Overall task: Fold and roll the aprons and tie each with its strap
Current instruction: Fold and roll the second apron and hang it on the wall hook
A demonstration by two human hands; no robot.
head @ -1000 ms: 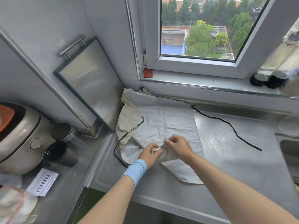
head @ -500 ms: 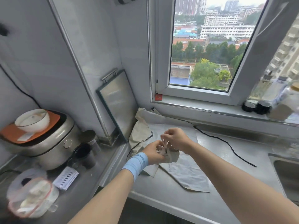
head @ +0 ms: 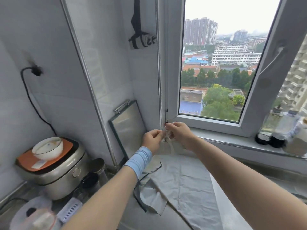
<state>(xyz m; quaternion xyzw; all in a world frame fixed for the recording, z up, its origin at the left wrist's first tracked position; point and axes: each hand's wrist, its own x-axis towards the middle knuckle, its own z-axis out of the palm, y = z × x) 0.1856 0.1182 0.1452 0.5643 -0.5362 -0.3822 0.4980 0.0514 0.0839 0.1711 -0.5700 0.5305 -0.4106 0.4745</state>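
Note:
A pale grey-white apron hangs from both my hands, its lower part draped on the steel counter. My left hand, with a blue wristband, pinches the apron's top edge. My right hand pinches a light strap just beside it, in front of the window frame. A thin black strap trails down the apron's left side onto the counter.
A rice cooker with a white bowl on an orange mat stands at left, dark cups beside it. A metal board leans on the wall. Bottles stand on the windowsill at right.
Both hands have risen from the counter to window-sill height, lifting the apron's top with them. The camera has tilted upward, showing more window and wall.

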